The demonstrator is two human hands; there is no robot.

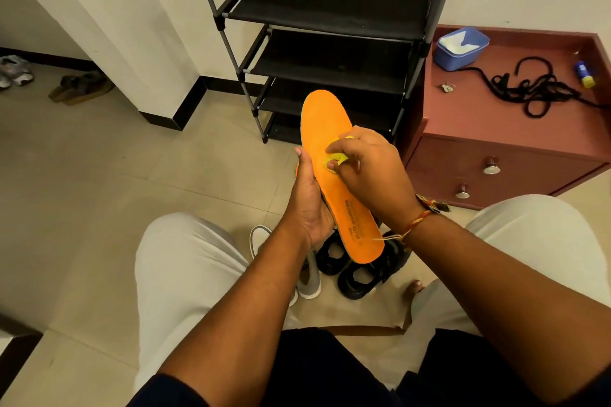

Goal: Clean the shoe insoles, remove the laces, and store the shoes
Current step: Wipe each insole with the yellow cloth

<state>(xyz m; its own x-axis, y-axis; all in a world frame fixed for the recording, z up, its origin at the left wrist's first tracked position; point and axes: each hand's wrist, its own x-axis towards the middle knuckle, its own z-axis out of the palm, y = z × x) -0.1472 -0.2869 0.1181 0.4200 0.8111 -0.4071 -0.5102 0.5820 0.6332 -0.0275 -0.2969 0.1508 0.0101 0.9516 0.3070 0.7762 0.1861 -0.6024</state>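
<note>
An orange insole (325, 124) is held up in front of me, toe end pointing away. My left hand (305, 200) grips its left edge from beneath, thumb along the side. My right hand (365, 167) pinches a small yellow cloth (337, 155) and presses it on the middle of the insole. Below, on the floor between my knees, stand a pair of black shoes (353, 271) and a grey-white shoe (307, 277). Black laces (532, 91) lie in a loose heap on top of the reddish cabinet (489, 122).
A black shoe rack (330, 6) with bare shelves stands just beyond the insole. The cabinet to its right carries a blue tub (461, 48) and a small blue-yellow bottle (583, 74). Sandals (81, 87) and other shoes (15, 71) lie by the far left wall.
</note>
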